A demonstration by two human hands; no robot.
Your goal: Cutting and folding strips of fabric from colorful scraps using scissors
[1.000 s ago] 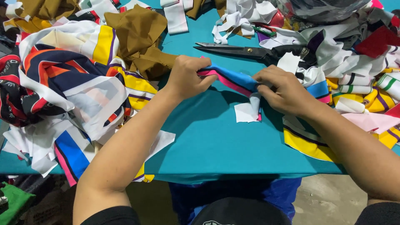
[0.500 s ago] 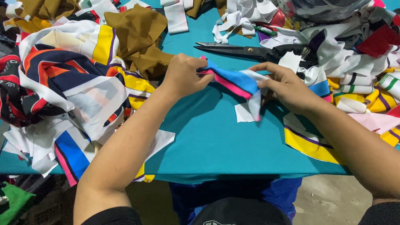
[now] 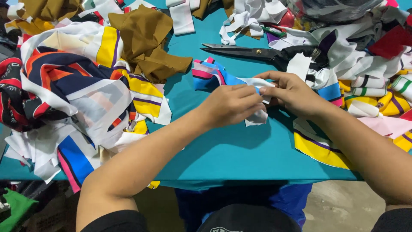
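Note:
A narrow strip of cloth (image 3: 214,74), blue, pink and white, lies bunched on the teal table (image 3: 240,150) and runs right into both hands. My left hand (image 3: 231,104) pinches its white end with closed fingers. My right hand (image 3: 289,92) grips the same white end from the other side, fingertips touching the left hand's. A small white tail of the strip (image 3: 256,118) hangs below the two hands.
Large black scissors (image 3: 262,53) lie shut just beyond the hands. A heap of striped cloth (image 3: 77,90) covers the left side, with a brown cloth (image 3: 148,43) behind it. More scraps in white, yellow and red (image 3: 369,81) pile at the right.
My left hand has slid right along the strip to meet my right hand. The freed blue and pink part now lies bunched on the table to the left.

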